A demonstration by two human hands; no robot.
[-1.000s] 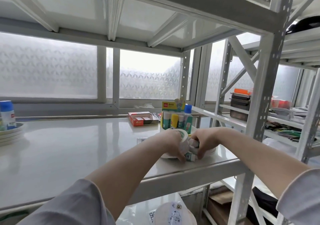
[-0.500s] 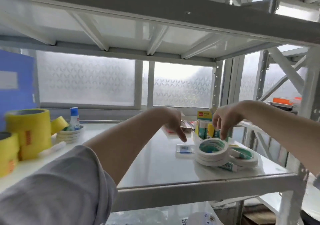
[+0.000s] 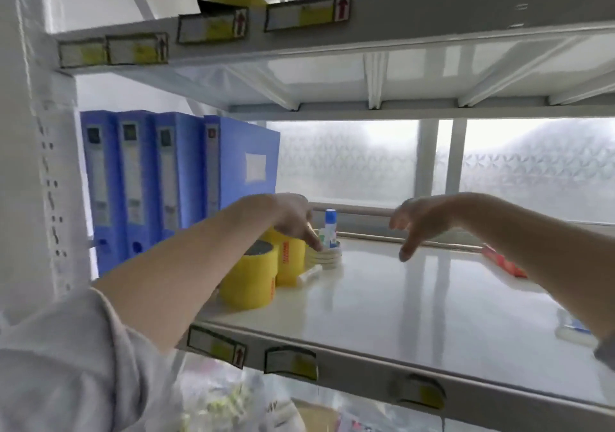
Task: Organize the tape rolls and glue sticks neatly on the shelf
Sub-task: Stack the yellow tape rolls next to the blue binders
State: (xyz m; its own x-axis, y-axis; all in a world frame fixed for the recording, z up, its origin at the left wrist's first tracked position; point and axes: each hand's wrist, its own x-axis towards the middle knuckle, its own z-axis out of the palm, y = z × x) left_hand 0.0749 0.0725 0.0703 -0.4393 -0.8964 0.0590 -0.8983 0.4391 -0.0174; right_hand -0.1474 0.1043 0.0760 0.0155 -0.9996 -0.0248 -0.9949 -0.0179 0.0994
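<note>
Two stacks of yellow tape rolls (image 3: pixel 248 282) stand at the left of the white shelf (image 3: pixel 399 302), partly hidden by my left forearm. Behind them lies a low pile of thin pale tape rolls (image 3: pixel 327 258) with a blue-capped glue bottle (image 3: pixel 330 228) standing on it. A white glue stick (image 3: pixel 310 273) lies beside the yellow rolls. My left hand (image 3: pixel 293 220) hovers above the rolls, fingers pointing down, holding nothing. My right hand (image 3: pixel 421 220) hangs over the bare middle of the shelf, fingers loose and empty.
Several blue file boxes (image 3: pixel 173 178) stand upright at the back left. A red packet (image 3: pixel 504 263) lies at the right. A white roll (image 3: pixel 569 326) shows at the right edge behind my right forearm. The upper shelf beam (image 3: pixel 332 29) carries label holders.
Both hands let go of the white tape rolls at the right and lifted. The view swung left, so the yellow rolls and blue boxes now sit under my left hand.
</note>
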